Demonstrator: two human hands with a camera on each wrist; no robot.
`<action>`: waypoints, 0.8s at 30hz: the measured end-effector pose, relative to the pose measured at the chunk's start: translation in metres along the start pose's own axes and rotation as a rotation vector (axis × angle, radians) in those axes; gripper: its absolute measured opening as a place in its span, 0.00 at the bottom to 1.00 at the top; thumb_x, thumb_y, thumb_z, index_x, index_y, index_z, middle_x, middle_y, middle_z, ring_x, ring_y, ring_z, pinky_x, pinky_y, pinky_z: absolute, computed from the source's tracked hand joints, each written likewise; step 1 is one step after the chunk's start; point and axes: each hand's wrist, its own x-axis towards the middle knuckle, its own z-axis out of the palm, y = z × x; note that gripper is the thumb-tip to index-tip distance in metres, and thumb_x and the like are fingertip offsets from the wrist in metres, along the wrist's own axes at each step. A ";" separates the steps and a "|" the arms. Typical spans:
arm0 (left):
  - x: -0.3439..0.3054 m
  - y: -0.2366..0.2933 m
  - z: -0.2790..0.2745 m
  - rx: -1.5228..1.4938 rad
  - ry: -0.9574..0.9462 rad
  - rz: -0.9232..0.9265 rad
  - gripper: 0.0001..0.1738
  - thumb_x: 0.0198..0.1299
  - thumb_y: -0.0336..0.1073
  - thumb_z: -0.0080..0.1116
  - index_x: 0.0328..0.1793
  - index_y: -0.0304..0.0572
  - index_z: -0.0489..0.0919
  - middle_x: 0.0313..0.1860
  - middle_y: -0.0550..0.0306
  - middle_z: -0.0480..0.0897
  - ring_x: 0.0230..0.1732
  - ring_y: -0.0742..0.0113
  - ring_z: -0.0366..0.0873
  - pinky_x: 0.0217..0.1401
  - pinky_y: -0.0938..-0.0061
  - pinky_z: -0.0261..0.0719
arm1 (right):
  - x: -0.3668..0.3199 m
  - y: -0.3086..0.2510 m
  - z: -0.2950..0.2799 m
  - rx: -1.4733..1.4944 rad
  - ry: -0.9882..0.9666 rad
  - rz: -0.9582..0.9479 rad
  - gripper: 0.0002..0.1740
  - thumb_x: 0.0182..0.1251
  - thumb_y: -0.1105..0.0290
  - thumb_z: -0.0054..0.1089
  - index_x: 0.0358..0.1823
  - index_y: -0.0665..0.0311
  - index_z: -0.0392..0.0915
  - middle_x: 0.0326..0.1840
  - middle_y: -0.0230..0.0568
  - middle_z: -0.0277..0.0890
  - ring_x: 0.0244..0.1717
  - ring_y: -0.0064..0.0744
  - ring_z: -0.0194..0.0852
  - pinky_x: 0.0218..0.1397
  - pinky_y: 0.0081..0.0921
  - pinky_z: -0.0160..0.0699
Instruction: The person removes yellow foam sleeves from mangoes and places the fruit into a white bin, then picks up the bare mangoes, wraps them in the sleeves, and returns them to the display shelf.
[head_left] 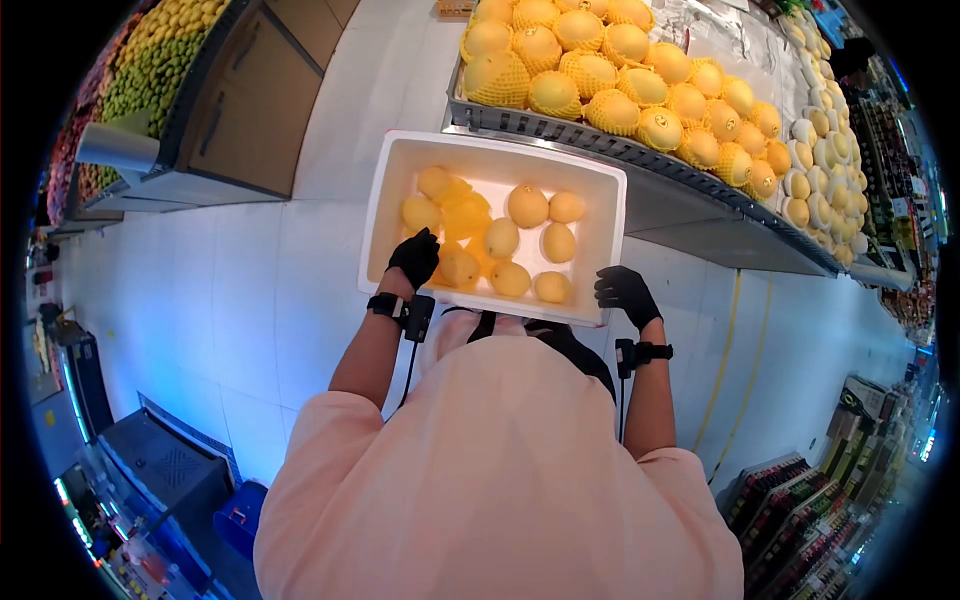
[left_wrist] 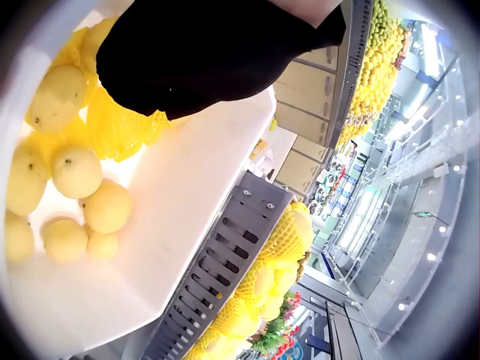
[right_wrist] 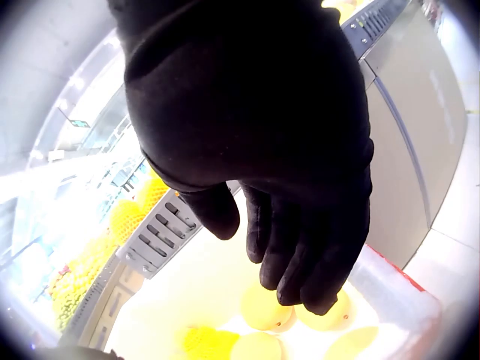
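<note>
A white foam box (head_left: 500,162) in front of the person holds several round yellow fruits (head_left: 528,206). Crumpled yellow foam netting (head_left: 465,214) lies among those on the left side. My left hand (head_left: 415,258), in a black glove, is over the box's left wall, close to a yellow fruit (head_left: 459,267). In the left wrist view its fingers are hidden behind the glove's dark back; I cannot tell whether it holds anything. Gloved in black too, my right hand (head_left: 628,292) is at the box's right rim, fingers loosely bent and holding nothing in the right wrist view.
Beyond the box stands a display with a grey slotted edge (head_left: 640,150), stacked with yellow fruits in foam nets (head_left: 590,72). Paler netted fruits (head_left: 825,165) fill its right end. A cabinet (head_left: 250,95) with more fruit on top is at the left. Shelves (head_left: 800,500) stand lower right.
</note>
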 end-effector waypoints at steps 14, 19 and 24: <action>0.090 0.034 0.097 -0.951 -0.253 -0.683 0.31 0.49 0.41 0.73 0.57 0.37 0.76 0.45 0.54 0.80 0.43 0.66 0.77 0.44 0.72 0.77 | -0.014 0.006 -0.006 0.085 0.036 -0.013 0.14 0.68 0.63 0.54 0.46 0.67 0.77 0.31 0.39 0.78 0.30 0.28 0.79 0.35 0.25 0.82; 0.118 0.014 0.182 -0.755 -0.286 -0.661 0.38 0.44 0.44 0.76 0.58 0.32 0.72 0.52 0.51 0.78 0.52 0.62 0.76 0.50 0.69 0.78 | -0.020 0.008 -0.019 0.095 0.072 0.013 0.14 0.68 0.64 0.54 0.48 0.66 0.77 0.34 0.39 0.79 0.33 0.30 0.80 0.36 0.28 0.82; 0.128 0.008 0.227 -0.464 -0.251 -0.643 0.49 0.36 0.51 0.79 0.62 0.33 0.66 0.55 0.44 0.78 0.55 0.56 0.77 0.55 0.67 0.80 | -0.025 0.012 -0.032 0.021 0.085 0.000 0.16 0.71 0.62 0.53 0.49 0.67 0.78 0.35 0.39 0.80 0.34 0.29 0.81 0.38 0.26 0.83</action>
